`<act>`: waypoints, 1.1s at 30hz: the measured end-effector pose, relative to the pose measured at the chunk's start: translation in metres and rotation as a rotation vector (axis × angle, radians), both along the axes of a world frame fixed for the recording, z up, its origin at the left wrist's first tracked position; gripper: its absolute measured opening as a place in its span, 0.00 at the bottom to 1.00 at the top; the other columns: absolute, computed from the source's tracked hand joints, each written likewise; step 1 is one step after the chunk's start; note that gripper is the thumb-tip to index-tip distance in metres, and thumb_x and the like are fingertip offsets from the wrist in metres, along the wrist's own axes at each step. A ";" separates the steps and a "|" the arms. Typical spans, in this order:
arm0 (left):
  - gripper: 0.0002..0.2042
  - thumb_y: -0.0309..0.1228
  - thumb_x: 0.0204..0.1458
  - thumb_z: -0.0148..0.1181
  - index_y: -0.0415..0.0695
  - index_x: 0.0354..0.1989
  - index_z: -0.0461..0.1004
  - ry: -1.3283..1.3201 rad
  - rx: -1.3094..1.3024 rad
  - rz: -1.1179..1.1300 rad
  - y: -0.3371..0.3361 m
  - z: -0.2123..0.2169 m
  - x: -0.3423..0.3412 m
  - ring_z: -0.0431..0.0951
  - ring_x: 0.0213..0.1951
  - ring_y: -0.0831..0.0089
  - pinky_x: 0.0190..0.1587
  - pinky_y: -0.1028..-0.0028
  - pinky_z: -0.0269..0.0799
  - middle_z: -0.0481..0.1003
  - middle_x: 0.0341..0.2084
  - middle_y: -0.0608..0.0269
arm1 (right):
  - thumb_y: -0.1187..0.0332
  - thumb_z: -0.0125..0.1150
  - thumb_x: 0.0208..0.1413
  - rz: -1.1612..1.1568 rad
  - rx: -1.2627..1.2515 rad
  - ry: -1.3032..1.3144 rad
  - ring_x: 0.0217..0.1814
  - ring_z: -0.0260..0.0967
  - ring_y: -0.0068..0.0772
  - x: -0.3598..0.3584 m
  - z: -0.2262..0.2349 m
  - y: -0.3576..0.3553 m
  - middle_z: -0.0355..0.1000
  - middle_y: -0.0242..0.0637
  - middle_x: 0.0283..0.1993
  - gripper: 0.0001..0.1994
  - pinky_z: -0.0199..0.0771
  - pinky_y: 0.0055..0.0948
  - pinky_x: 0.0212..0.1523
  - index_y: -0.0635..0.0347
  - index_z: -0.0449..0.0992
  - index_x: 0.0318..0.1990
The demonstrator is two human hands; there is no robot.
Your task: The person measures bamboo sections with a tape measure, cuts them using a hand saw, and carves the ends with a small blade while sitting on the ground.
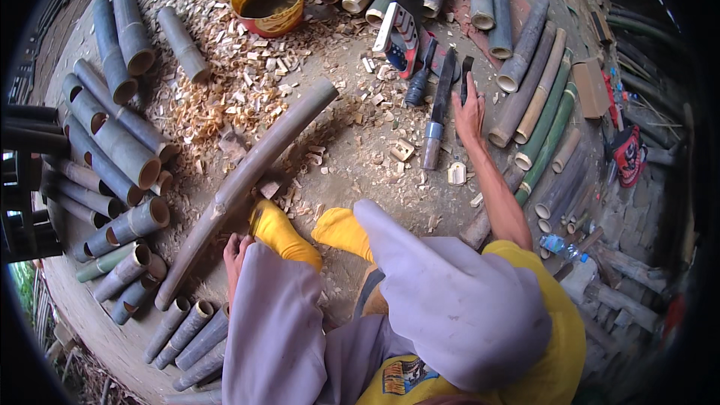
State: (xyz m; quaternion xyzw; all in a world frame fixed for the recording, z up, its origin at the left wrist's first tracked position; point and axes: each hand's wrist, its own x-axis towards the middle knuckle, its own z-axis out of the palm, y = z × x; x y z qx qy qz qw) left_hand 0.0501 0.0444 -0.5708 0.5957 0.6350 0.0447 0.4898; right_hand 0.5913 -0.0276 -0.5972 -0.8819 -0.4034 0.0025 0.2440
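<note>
A long grey-brown bamboo pole [251, 169] lies slanted across the ground, beside my left foot in a yellow sock [281, 234]. My left hand [235, 259] is down by the pole's near part with its fingers curled; what they hold, if anything, is hidden. Out ahead on the right, my right hand [470, 114] is closed at a narrow dark-bladed tool [466, 79], the index finger stretched along it. Just left of that hand lies a long knife [442, 90] with a metal-collared handle. Beyond it are a dark-handled tool [418, 84] and a red-and-white hand saw [401, 37].
Cut bamboo tubes [131, 150] lie in groups at the left, with more along the far edge and right. A yellow-red bucket [268, 1] of brown liquid stands among wood chips [217, 97]. A cardboard box [591, 88] and a plastic bottle [562, 247] are at the right.
</note>
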 end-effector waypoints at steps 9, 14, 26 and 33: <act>0.15 0.34 0.45 0.59 0.41 0.39 0.69 0.185 0.371 0.058 -0.029 -0.012 -0.015 0.69 0.37 0.66 0.40 0.67 0.65 0.70 0.31 0.56 | 0.64 0.60 0.51 -0.191 -0.162 0.016 0.55 0.59 0.64 0.117 -0.052 0.047 0.61 0.62 0.54 0.32 0.61 0.49 0.55 0.55 0.55 0.63; 0.17 0.33 0.43 0.60 0.41 0.42 0.69 0.258 0.620 0.098 -0.055 -0.018 -0.029 0.70 0.40 0.63 0.43 0.65 0.65 0.70 0.34 0.54 | 0.63 0.62 0.47 0.036 -0.279 -0.395 0.57 0.60 0.55 0.175 -0.080 0.052 0.65 0.56 0.53 0.27 0.57 0.47 0.58 0.64 0.65 0.55; 0.36 0.32 0.29 0.70 0.47 0.53 0.63 0.641 0.640 -0.190 0.021 0.002 -0.038 0.64 0.53 0.59 0.55 0.61 0.57 0.66 0.48 0.57 | 0.68 0.52 0.56 0.252 -0.011 -0.277 0.53 0.62 0.50 0.053 -0.024 0.043 0.64 0.52 0.51 0.20 0.61 0.41 0.55 0.65 0.65 0.55; 0.32 0.36 0.30 0.70 0.45 0.49 0.66 0.414 0.483 -0.326 0.048 -0.023 -0.007 0.68 0.49 0.62 0.49 0.61 0.60 0.71 0.43 0.60 | 0.77 0.53 0.51 0.530 0.001 0.252 0.49 0.65 0.37 -0.128 -0.013 0.017 0.63 0.42 0.45 0.16 0.73 0.32 0.49 0.61 0.72 0.49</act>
